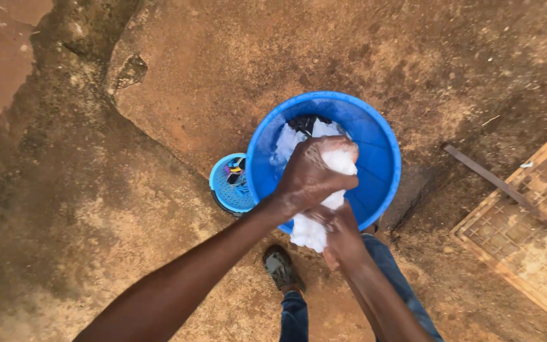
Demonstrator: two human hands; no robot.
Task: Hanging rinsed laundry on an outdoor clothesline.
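Both hands are wrapped around one white cloth (324, 209) right over the near rim of a big blue plastic bucket (381, 152). The left hand (314, 174) is the upper one, fingers curled tight round the top of the cloth, which bulges out past the knuckles toward the inside of the bucket. The right hand (342, 235) is just below it, on the near side of the bucket rim, gripping the lower end of the same cloth, so the cloth runs as one bunched-up roll between the two fists. It looks wet and soapy, though I can't say that for sure.

Inside the bucket, toward its far wall, there's more white laundry or suds (286, 142) and a bit of something dark (305, 121) poking out behind it. Can't make out what the dark thing is.

Touching the bucket on its left side is a small light-blue perforated basket (223, 187) with some colourful bits in it, too small to identify.

Below the bucket you can see the person's shoe (280, 266) and blue jeans (384, 259) on bare reddish dirt ground (96, 190), darker and damp-looking off to the left of the bucket. To the right of the bucket there's a flat patterned slab (527, 240) with a thin bar (495, 180) lying across its corner.
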